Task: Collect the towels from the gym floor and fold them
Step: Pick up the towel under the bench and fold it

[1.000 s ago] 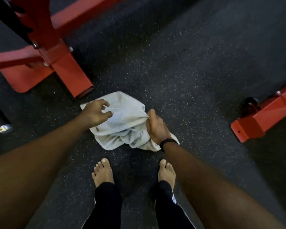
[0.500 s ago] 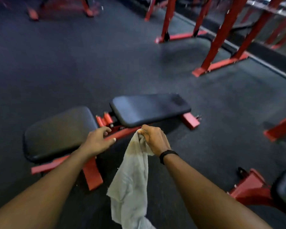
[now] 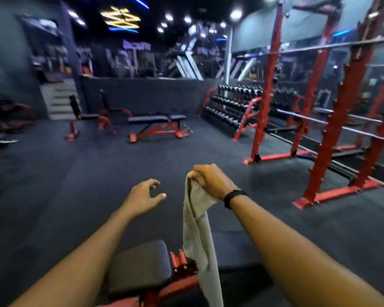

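Towel (image 3: pixel 197 229) is hanging limp below the right hand (image 3: pixel 211 181), whose fingers are pinching its top; the left hand (image 3: pixel 142 197), loosely spread beside it, is holding nothing. Being soft and light, it is probably best taken by a corner.

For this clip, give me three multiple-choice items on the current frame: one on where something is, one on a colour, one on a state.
1. Where does the towel hang?
A. Over the padded bench just below the hands
B. On the dumbbell rack
C. Flat on the floor

2. What colour are the squat rack uprights?
A. Blue
B. Red
C. White

3. What is the left hand doing?
A. Gripping the towel
C. Pressing on the bench
B. Holding nothing, fingers loosely curled

Answers: 1 A, the towel dangles from the right hand in front of the bench; 2 B, the posts are plainly red; 3 B, the left hand is beside the towel and apart from it.
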The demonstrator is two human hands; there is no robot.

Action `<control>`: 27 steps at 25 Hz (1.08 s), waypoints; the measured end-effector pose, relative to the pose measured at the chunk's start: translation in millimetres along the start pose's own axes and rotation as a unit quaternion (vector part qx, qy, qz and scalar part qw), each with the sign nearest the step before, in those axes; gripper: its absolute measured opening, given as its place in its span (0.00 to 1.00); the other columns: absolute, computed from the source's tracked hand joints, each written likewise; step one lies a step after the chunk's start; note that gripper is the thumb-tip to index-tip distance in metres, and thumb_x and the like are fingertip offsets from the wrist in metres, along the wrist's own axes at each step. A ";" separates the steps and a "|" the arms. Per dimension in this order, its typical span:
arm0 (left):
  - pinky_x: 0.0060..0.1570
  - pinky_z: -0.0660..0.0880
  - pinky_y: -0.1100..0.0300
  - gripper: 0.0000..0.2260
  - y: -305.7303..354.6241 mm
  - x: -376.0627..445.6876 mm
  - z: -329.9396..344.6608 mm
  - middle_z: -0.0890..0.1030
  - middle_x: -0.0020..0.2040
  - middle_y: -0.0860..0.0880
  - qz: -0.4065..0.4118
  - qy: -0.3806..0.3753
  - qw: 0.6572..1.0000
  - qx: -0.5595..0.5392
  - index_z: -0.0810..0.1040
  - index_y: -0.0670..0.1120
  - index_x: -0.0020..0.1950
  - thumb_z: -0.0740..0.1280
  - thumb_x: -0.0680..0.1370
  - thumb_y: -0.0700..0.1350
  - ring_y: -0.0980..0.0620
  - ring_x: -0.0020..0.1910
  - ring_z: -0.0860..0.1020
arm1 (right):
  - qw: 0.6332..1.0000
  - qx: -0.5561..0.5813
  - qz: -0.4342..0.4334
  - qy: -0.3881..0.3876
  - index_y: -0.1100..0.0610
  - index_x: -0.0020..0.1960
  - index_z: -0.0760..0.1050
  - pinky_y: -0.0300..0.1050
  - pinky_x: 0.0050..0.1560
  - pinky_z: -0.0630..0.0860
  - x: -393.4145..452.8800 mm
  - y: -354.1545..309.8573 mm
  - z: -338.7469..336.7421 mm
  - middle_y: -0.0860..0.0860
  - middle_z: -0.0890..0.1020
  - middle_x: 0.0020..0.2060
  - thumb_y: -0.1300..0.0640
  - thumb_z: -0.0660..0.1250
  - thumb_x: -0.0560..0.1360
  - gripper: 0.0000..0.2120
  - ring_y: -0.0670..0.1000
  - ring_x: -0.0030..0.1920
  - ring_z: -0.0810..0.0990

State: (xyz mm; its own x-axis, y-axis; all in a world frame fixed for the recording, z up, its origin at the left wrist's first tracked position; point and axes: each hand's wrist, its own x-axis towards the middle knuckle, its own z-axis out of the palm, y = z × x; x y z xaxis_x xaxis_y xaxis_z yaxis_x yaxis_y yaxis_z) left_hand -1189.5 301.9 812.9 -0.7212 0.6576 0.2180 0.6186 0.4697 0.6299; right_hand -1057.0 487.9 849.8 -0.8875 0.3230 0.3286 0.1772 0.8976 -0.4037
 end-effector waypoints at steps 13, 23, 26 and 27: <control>0.59 0.72 0.54 0.23 19.0 -173.5 -270.4 0.76 0.62 0.47 -0.085 0.185 0.975 0.088 0.72 0.47 0.66 0.71 0.74 0.52 0.48 0.60 0.75 | 0.960 -0.028 -0.279 -0.011 0.51 0.36 0.71 0.57 0.43 0.75 11.8 -245.0 -108.0 0.54 0.80 0.38 0.46 0.61 0.79 0.15 0.58 0.42 0.77; 0.56 0.73 0.58 0.20 36.9 -505.5 -392.4 0.78 0.58 0.46 -0.231 0.294 0.914 0.156 0.75 0.46 0.63 0.71 0.74 0.50 0.49 0.55 0.77 | 0.876 0.081 -0.474 -0.046 0.62 0.39 0.77 0.50 0.41 0.72 -134.3 -490.1 -92.9 0.55 0.79 0.35 0.51 0.64 0.79 0.16 0.54 0.37 0.73; 0.55 0.72 0.59 0.20 49.3 -629.6 -422.2 0.78 0.56 0.46 -0.298 0.331 0.875 0.190 0.75 0.45 0.63 0.72 0.73 0.50 0.50 0.53 0.77 | 0.839 0.117 -0.526 -0.079 0.57 0.37 0.75 0.50 0.42 0.71 -199.4 -576.8 -76.2 0.56 0.80 0.36 0.51 0.64 0.78 0.14 0.53 0.37 0.72; 0.55 0.72 0.59 0.20 54.9 -666.0 -430.5 0.78 0.55 0.47 -0.317 0.342 0.863 0.196 0.75 0.45 0.62 0.72 0.73 0.50 0.50 0.51 0.76 | 0.827 0.125 -0.541 -0.086 0.57 0.37 0.76 0.51 0.43 0.72 -218.7 -602.6 -70.4 0.56 0.80 0.37 0.51 0.65 0.78 0.14 0.53 0.38 0.73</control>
State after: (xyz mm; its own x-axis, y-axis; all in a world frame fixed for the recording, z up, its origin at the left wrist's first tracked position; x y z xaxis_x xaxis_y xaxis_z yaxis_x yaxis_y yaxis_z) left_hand -809.5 -363.8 1023.2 -0.8856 -0.2434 0.3956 -0.0062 0.8579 0.5138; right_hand -939.7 -102.5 1081.2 -0.5205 -0.6955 0.4953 -0.8350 0.5359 -0.1249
